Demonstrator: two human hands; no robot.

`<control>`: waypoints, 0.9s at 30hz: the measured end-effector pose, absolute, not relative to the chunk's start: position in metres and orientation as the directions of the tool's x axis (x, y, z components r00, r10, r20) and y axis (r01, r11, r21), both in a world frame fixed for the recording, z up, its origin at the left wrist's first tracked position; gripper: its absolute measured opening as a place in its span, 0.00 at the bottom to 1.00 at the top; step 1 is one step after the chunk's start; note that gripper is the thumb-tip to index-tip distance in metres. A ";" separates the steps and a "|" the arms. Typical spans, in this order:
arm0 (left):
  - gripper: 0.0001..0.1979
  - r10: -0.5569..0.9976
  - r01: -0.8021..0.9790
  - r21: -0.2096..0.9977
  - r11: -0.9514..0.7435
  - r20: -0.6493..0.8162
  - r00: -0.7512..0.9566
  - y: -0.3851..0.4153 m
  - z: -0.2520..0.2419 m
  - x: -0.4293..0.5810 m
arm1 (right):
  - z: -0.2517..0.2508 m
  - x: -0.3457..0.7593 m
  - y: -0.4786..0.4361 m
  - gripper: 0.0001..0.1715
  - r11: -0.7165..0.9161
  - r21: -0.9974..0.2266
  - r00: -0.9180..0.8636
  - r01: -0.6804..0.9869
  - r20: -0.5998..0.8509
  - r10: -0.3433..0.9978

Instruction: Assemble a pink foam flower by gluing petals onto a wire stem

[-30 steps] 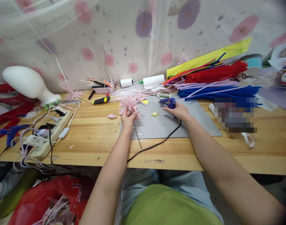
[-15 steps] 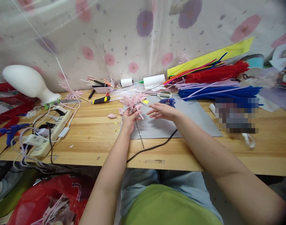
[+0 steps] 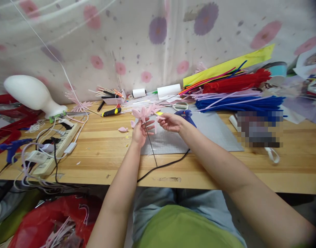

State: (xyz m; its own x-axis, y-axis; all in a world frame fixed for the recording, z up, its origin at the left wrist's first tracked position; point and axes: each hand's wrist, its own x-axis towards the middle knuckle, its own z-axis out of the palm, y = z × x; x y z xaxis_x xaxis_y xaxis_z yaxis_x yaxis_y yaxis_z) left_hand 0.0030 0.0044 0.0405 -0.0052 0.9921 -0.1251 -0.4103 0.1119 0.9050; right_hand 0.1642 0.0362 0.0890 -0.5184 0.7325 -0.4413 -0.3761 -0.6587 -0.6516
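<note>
My left hand [image 3: 139, 135] is closed around the base of a pink fuzzy flower [image 3: 142, 113], its other fingers partly spread. From the flower a thin dark wire stem [image 3: 151, 144] slants down toward the table's front. Just to the right, my right hand [image 3: 172, 122] pinches a small pink petal [image 3: 160, 118] between thumb and fingertips. Both hands are over a grey cutting mat [image 3: 217, 136]. A loose pink petal [image 3: 123, 130] lies on the wood left of the mat. Behind my right hand sits a blue glue gun [image 3: 186, 115], partly hidden.
Scissors [image 3: 183, 106] and a yellow-black utility knife [image 3: 111, 112] lie farther back. Blue pipe cleaners [image 3: 238, 104] and red ones [image 3: 238, 82] are piled back right. A power strip [image 3: 66, 139] with tangled cables and a white foam head shape [image 3: 31, 91] stand left. A black cord [image 3: 170, 163] crosses the front.
My right hand has moved left toward the flower and gone from open fingers to pinching a pink petal. My left hand still holds the flower, its fingers spread more.
</note>
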 end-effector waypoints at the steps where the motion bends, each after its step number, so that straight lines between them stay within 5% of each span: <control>1: 0.20 0.991 -0.405 0.908 0.109 -0.131 -0.029 0.005 0.044 0.003 | 0.092 0.167 0.034 0.13 -0.651 -0.654 -0.514 -0.386 -0.434 0.740; 6: 0.15 0.987 -0.319 0.948 -0.023 -0.030 -0.159 0.018 0.073 -0.002 | 0.109 0.175 0.031 0.10 -0.574 -0.698 -0.452 -0.428 -0.384 0.805; 14: 0.20 0.898 0.018 0.899 -0.437 0.437 -0.054 0.037 0.101 -0.044 | 0.106 0.167 0.041 0.11 -0.467 -0.701 -0.356 -0.539 -0.313 0.881; 21: 0.20 0.898 0.282 0.854 -0.437 0.399 0.183 0.011 0.082 -0.060 | 0.070 0.171 0.042 0.07 -0.352 -0.755 -0.312 -0.554 -0.204 0.928; 27: 0.11 0.881 0.433 0.767 -0.473 0.409 0.238 0.001 0.065 -0.053 | 0.056 0.174 0.030 0.17 -0.247 -0.833 -0.318 -0.496 -0.091 0.944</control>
State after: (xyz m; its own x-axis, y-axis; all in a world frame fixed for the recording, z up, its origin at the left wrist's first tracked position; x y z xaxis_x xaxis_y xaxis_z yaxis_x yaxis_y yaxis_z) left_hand -0.0527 0.0013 0.0646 0.2379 0.8810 0.4089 0.4326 -0.4731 0.7675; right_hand 0.1743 0.0297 0.0559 -0.3180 0.9437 -0.0910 -0.4955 -0.2473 -0.8327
